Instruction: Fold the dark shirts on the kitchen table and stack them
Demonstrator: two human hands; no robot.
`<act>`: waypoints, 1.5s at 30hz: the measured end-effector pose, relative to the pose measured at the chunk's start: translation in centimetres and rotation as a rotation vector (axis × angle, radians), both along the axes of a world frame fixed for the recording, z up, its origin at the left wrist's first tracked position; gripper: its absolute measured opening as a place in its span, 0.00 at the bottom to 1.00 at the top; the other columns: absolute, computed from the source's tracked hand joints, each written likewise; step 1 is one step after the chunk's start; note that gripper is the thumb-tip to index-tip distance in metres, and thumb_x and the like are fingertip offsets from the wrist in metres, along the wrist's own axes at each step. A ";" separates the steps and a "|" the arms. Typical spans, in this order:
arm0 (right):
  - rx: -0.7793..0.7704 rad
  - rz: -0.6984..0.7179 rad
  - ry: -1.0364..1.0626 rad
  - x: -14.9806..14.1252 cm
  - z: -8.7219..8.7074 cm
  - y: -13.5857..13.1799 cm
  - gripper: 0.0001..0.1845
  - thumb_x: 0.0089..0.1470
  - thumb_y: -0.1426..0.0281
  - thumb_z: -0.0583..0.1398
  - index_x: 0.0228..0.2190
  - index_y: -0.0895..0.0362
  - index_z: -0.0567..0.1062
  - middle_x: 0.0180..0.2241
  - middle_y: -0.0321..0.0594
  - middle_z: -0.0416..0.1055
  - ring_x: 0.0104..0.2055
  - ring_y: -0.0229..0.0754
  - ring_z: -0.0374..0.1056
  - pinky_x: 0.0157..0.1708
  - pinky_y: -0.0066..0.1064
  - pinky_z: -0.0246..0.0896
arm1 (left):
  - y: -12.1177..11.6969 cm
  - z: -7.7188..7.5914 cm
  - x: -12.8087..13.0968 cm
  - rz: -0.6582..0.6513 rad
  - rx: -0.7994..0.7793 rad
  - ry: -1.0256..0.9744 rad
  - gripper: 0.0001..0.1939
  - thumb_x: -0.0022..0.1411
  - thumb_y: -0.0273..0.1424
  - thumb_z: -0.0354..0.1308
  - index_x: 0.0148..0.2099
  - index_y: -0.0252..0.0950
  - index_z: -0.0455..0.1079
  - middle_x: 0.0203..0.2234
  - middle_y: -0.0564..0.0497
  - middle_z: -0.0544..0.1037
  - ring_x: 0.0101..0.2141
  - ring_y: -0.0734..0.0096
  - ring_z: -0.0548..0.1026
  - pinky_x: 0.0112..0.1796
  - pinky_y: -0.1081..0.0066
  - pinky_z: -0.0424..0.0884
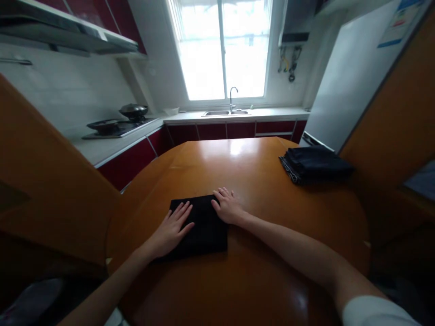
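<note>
A folded black cloth item (205,228), perhaps a garment, lies flat as a rough rectangle on the wooden table (258,280). My left hand (172,230) rests palm down on its left side, fingers spread towards the far edge. On the far right corner lies my right hand (227,206), also palm down, its fingers stretched out and partly past the cloth's edge. Neither hand grips anything. The palms hide parts of the cloth, and its exact kind does not show.
A stack of folded dark clothing (316,164) sits at the table's right. Beyond the table, a counter holds a sink (217,113) under the window. Pans (133,110) stand on the stove at the left. A white refrigerator (353,77) is at the right.
</note>
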State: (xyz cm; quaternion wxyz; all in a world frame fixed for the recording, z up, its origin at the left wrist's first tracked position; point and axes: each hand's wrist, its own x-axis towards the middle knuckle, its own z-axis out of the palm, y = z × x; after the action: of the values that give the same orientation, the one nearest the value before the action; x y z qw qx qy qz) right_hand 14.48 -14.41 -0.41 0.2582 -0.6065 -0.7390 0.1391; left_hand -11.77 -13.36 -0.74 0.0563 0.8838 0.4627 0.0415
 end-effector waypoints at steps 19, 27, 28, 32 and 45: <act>0.060 -0.052 0.516 4.4 -0.1 -0.1 0.18 0.59 0.70 0.55 0.49 0.60 0.76 0.50 0.50 0.75 0.47 0.45 0.73 0.50 0.38 0.68 | -2.5 7.4 -4.7 0.268 -0.189 -0.664 0.29 0.58 0.49 0.62 0.55 0.36 0.74 0.55 0.40 0.75 0.55 0.49 0.74 0.56 0.53 0.69; -0.151 -0.099 0.489 3.1 1.0 2.2 0.14 0.58 0.72 0.60 0.45 0.61 0.77 0.41 0.49 0.78 0.44 0.46 0.74 0.49 0.37 0.68 | -8.4 6.2 -0.1 0.066 -0.062 -0.527 0.20 0.68 0.41 0.56 0.59 0.44 0.72 0.60 0.48 0.71 0.60 0.55 0.68 0.62 0.54 0.61; -0.198 -0.138 0.505 3.1 1.3 2.1 0.14 0.56 0.72 0.61 0.45 0.61 0.76 0.40 0.49 0.78 0.43 0.46 0.75 0.47 0.37 0.69 | -7.6 6.0 -0.8 0.161 -0.079 -0.598 0.21 0.68 0.41 0.55 0.59 0.41 0.71 0.59 0.45 0.71 0.60 0.53 0.68 0.62 0.53 0.62; -0.387 -0.189 0.588 3.3 2.5 0.8 0.18 0.56 0.70 0.63 0.48 0.63 0.71 0.33 0.47 0.76 0.30 0.43 0.74 0.32 0.35 0.74 | -3.0 5.4 -4.7 0.513 -0.450 -0.951 0.31 0.61 0.41 0.63 0.62 0.36 0.65 0.60 0.37 0.69 0.56 0.50 0.72 0.54 0.55 0.72; -0.874 -0.132 0.768 2.9 3.3 -2.1 0.11 0.56 0.67 0.66 0.32 0.59 0.70 0.22 0.38 0.72 0.20 0.35 0.70 0.21 0.25 0.72 | 1.6 7.3 -4.4 0.603 -0.906 -0.833 0.34 0.49 0.34 0.74 0.55 0.33 0.67 0.38 0.45 0.79 0.32 0.69 0.78 0.26 0.76 0.70</act>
State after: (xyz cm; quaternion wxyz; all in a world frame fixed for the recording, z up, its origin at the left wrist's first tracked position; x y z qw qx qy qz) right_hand 17.38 -16.47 2.93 0.2417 -0.6077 -0.4269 0.6245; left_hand -16.16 -11.75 6.58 0.5799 0.5156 0.6000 0.1943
